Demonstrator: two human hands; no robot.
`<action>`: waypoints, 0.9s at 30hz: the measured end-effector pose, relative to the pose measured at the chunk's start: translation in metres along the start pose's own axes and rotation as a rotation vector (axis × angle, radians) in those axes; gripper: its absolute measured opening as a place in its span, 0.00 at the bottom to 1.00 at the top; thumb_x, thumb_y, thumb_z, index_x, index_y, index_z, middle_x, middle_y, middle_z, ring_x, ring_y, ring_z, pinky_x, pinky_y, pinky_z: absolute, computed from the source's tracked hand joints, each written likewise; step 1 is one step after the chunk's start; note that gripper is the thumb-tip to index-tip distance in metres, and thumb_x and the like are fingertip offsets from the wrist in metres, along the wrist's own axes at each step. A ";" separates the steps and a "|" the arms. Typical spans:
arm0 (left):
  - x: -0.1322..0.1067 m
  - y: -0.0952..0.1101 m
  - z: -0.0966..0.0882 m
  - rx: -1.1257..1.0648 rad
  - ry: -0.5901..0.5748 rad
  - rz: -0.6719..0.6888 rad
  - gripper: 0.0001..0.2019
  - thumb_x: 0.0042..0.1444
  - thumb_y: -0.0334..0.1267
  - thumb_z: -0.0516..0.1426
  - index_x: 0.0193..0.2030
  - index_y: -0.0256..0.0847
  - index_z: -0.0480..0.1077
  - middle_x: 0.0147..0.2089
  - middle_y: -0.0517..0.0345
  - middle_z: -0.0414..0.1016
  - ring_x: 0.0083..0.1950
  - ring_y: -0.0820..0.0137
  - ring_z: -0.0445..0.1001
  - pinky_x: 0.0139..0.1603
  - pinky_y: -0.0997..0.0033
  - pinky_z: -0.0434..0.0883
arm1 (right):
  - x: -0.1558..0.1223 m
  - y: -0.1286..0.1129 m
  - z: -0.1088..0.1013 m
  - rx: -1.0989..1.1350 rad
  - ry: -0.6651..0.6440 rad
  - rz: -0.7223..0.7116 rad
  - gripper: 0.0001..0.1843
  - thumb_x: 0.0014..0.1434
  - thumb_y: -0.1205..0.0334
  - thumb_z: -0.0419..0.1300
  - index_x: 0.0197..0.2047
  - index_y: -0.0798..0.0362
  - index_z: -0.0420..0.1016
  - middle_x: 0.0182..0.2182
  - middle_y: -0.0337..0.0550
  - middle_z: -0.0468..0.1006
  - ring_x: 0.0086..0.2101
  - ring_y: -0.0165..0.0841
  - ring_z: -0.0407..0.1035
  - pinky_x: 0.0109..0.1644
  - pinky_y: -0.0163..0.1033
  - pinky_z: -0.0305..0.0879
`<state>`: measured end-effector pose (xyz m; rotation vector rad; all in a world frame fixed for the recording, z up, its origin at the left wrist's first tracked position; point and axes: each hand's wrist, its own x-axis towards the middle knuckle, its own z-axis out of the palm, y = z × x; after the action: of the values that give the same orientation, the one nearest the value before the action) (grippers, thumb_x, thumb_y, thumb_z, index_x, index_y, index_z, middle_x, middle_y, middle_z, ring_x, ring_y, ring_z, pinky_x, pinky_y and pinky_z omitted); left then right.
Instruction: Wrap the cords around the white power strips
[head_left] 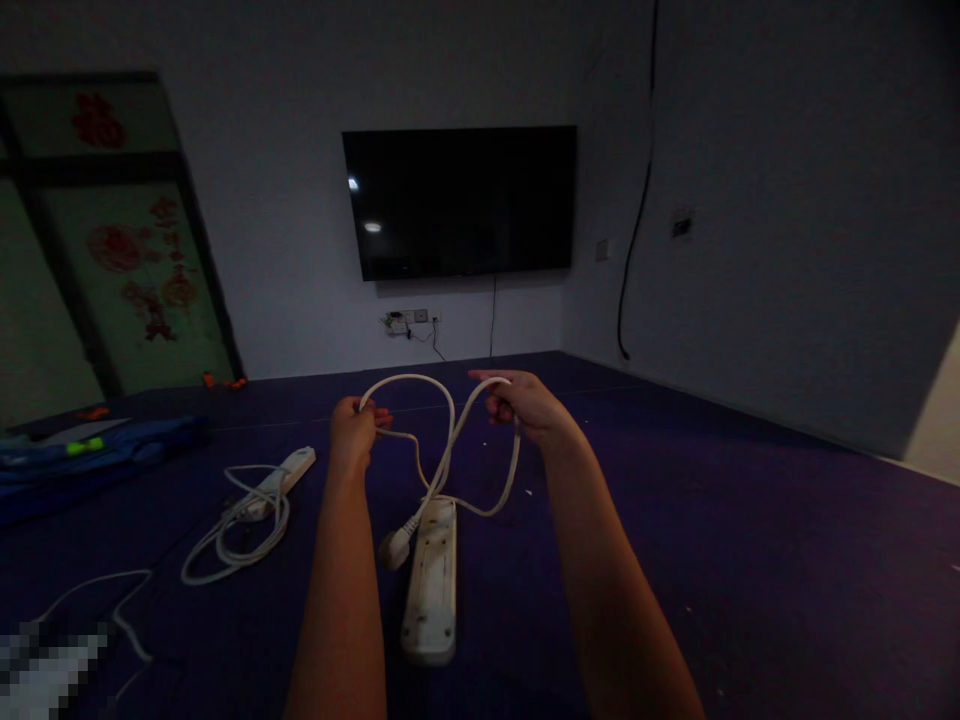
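Observation:
A white power strip (pixel 433 590) lies lengthwise in front of me with its dirty, screw-dotted side up. From its far end the white power cord (pixel 411 378) rises in two loops that cross above the strip. My left hand (pixel 355 430) is closed round the left loop, its fingers partly hidden behind the wrist. The right loop is pinched in my right hand (pixel 523 402), with the index finger stretched out to the left. The cord's plug (pixel 394 549) hangs at the left of the strip's far half.
Left of my arms lies a second power strip (pixel 289 475) with its coiled white cord (pixel 225 560). Blue cloth (pixel 150 440) lies at the far left on the purple floor (pixel 750 560). A television (pixel 465 200) hangs on the far wall; a black cable (pixel 637 220) hangs on the right.

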<state>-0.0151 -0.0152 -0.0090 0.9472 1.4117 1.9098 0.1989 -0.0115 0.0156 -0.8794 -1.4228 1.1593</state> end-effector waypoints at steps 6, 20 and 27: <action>0.007 -0.004 -0.010 -0.004 0.055 0.035 0.05 0.55 0.26 0.50 0.32 0.39 0.61 0.21 0.64 0.68 0.19 0.75 0.70 0.27 0.73 0.71 | 0.003 0.003 -0.041 0.412 0.341 -0.006 0.12 0.58 0.73 0.50 0.42 0.55 0.72 0.13 0.27 0.61 0.10 0.17 0.47 0.17 0.24 0.56; 0.008 -0.004 -0.019 -0.038 0.066 -0.011 0.07 0.56 0.24 0.50 0.33 0.39 0.60 0.21 0.63 0.69 0.21 0.75 0.72 0.34 0.68 0.76 | 0.036 0.058 -0.099 0.061 1.093 -0.328 0.12 0.55 0.61 0.53 0.37 0.57 0.73 0.29 0.41 0.73 0.30 0.31 0.68 0.35 0.36 0.63; -0.001 0.003 -0.013 -0.044 0.005 0.011 0.05 0.56 0.25 0.51 0.34 0.38 0.61 0.23 0.62 0.70 0.24 0.75 0.74 0.36 0.67 0.76 | 0.039 0.063 -0.086 -0.488 0.931 -0.325 0.22 0.61 0.62 0.45 0.51 0.62 0.72 0.43 0.56 0.77 0.44 0.37 0.70 0.49 0.39 0.62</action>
<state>-0.0254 -0.0238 -0.0085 0.9314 1.3650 1.9443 0.2724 0.0581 -0.0362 -1.2424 -0.9882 0.0705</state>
